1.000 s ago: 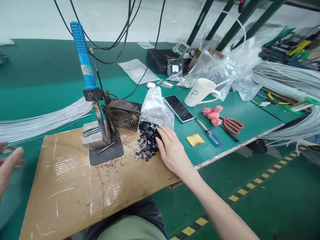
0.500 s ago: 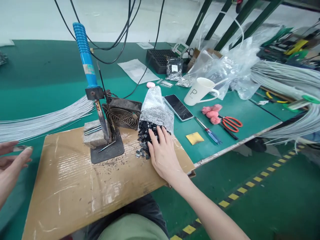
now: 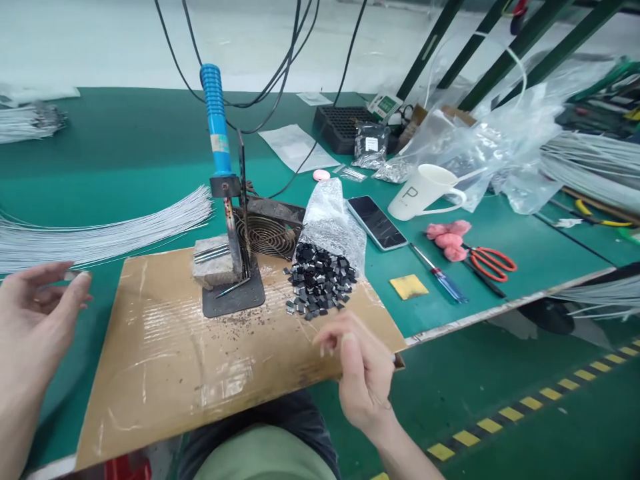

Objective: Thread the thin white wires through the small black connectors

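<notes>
Left hand (image 3: 37, 327) half-curled near the white wires (image 3: 125, 230), a pale sliver (image 3: 73, 274) at the thumb I can't make out; right hand (image 3: 360, 367) loosely bent before the black pieces (image 3: 323, 277), its hold too blurred to tell. The pieces spill from a bubble-wrap bag (image 3: 325, 207), handily close. The soldering iron (image 3: 215, 120) stands clamped, likely freeing both hands. Cardboard (image 3: 175, 373) presumably shields the green table (image 3: 125, 160); striped tape (image 3: 465, 438) crosses the floor (image 3: 415, 380).

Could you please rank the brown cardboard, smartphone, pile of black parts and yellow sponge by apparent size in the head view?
Largest to smallest:
1. Brown cardboard
2. Pile of black parts
3. Smartphone
4. Yellow sponge
</notes>
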Tool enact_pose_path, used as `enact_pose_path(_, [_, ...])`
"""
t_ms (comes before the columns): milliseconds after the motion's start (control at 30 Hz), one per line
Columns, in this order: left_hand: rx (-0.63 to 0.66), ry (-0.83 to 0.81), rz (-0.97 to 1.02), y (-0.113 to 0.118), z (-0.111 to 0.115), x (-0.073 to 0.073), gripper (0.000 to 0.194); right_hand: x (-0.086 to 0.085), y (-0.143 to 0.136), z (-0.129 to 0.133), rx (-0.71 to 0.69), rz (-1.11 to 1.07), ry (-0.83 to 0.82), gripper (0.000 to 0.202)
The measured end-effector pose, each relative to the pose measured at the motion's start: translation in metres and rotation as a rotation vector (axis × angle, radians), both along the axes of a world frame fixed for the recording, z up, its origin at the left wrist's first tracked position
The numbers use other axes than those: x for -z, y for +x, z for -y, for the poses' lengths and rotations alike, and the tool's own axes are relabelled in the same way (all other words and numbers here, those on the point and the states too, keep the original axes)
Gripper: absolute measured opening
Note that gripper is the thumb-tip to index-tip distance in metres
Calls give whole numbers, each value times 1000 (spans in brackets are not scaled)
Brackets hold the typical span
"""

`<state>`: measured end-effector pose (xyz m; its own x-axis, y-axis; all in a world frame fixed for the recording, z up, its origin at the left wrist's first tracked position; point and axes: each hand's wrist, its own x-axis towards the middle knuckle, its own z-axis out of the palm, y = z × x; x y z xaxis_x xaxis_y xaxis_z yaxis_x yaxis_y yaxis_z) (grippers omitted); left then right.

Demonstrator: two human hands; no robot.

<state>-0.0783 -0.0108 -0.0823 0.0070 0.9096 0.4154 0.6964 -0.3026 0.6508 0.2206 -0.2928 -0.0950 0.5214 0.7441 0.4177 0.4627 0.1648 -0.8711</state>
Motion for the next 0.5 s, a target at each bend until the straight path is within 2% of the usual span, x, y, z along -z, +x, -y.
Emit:
enact_pose_path(67, [25,41,131,11,28,-12,45,1,-18,4,-230,-307,-55,59])
enact_pose_path(133, [163,39,71,26,67,-20,32,-1,-34,5,-420,-467,-126,75])
enact_pose_path(167, [278,20,3,34,89,-23,25,-3,-40,4,-488,-499,-163,79])
enact_pose_path(233, [672,-33,-131,52,130,-24,23,-7,-49,0,-590,-526,-205,82])
enact_pose_path(300, [903,-155,-47,71,163,-19,19,-11,-53,-2,-647,-567,-213,82])
enact_pose_path(333, [949,-249,9,80,174,-15,13,-12,-54,-3,-658,-596,-216,82])
enact_pose_path(400, [970,-366,75,92,186,-8,24,-9,-54,-4,-643,-670,-218,83])
enact_pose_path(500, [905,-384,63,97,190,0,31,0,-55,-3,-558,-813,-222,88])
